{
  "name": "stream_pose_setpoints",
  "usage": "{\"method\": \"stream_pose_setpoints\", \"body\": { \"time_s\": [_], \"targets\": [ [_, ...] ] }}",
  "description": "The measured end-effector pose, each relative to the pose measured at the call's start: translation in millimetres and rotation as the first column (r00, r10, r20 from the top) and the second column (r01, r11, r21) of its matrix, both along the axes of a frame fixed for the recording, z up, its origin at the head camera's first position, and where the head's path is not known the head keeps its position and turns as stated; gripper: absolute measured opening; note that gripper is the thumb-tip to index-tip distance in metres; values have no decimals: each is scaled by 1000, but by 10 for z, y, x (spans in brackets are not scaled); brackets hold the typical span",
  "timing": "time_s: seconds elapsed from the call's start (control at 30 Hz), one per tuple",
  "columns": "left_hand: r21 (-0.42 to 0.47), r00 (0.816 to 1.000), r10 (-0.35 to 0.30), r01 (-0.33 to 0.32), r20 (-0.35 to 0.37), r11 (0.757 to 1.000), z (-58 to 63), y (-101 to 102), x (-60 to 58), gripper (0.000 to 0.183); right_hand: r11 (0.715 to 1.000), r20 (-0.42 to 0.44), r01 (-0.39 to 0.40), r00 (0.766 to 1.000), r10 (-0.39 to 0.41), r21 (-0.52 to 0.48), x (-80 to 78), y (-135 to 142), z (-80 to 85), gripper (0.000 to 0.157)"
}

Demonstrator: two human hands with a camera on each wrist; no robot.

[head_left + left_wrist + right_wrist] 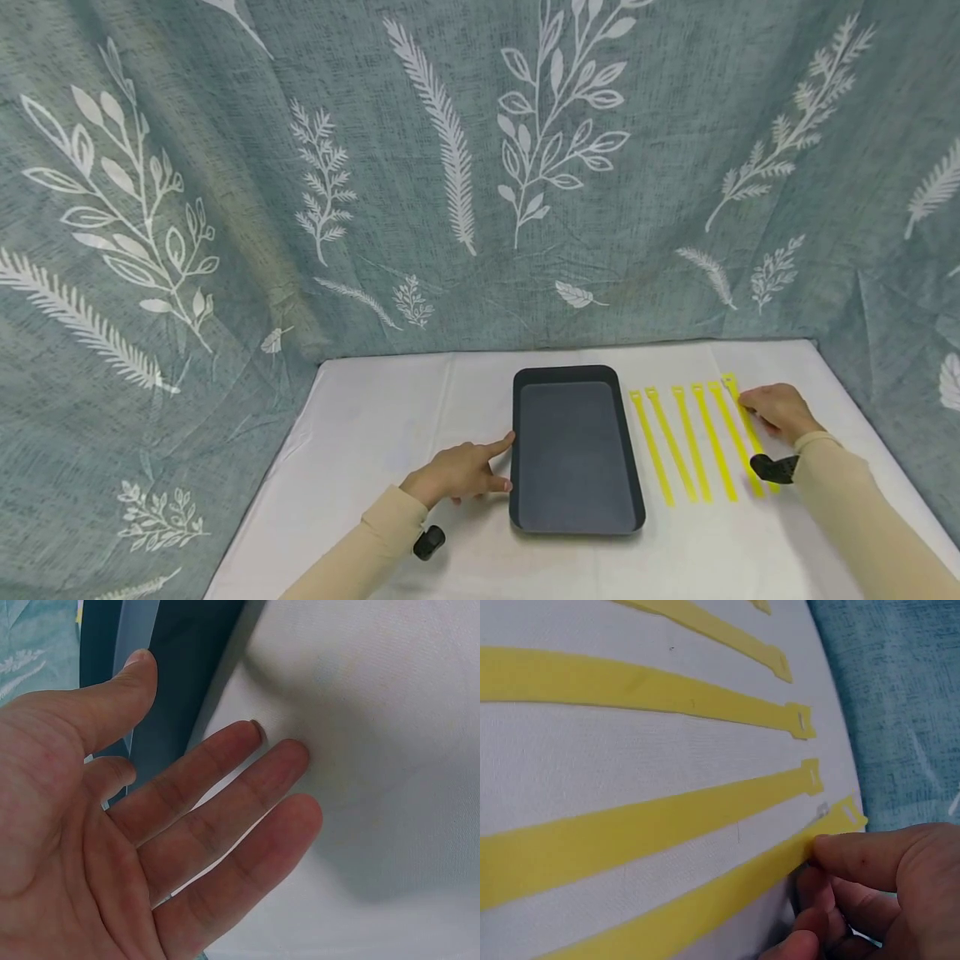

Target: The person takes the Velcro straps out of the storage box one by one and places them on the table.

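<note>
A dark grey rectangular tray [577,458] lies on the white-covered table. My left hand [463,473] is at its left side, thumb and index finger extended to the rim, the other fingers loosely spread in the left wrist view. To the right of the tray, several yellow slotted hook-and-loop cable ties [692,442] lie in a row. At the row's right end, my right hand [780,410] pinches the outermost cable tie [727,889] just below its slotted head, between thumb and fingers. A small grey bit shows beside that head.
The white cloth [375,417] covers the table, with its back edge against a blue-green leaf-patterned curtain [480,292] that also hangs along both sides. A black wrist camera [772,468] overlaps the lower ends of the rightmost ties in the head view.
</note>
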State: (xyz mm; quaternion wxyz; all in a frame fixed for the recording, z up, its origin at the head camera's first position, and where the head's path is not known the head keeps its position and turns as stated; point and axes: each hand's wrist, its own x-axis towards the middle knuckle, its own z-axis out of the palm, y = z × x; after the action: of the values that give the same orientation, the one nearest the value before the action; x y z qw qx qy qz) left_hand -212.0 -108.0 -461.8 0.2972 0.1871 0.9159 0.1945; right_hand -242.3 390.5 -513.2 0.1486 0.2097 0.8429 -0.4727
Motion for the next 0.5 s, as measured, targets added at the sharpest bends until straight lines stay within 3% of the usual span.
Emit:
{"method": "stream_pose_setpoints", "body": {
  "time_s": [0.37, 0.5],
  "targets": [
    [9, 1000, -1, 1, -6, 1000, 18, 11, 16, 79, 1000, -44, -9, 999, 9, 12, 22, -15, -10, 24],
    [-4, 1000, 6, -6, -3, 1000, 23, 3, -7, 79, 1000, -6, 29, 1000, -29, -11, -28, -45, 11, 20]
  ]
}}
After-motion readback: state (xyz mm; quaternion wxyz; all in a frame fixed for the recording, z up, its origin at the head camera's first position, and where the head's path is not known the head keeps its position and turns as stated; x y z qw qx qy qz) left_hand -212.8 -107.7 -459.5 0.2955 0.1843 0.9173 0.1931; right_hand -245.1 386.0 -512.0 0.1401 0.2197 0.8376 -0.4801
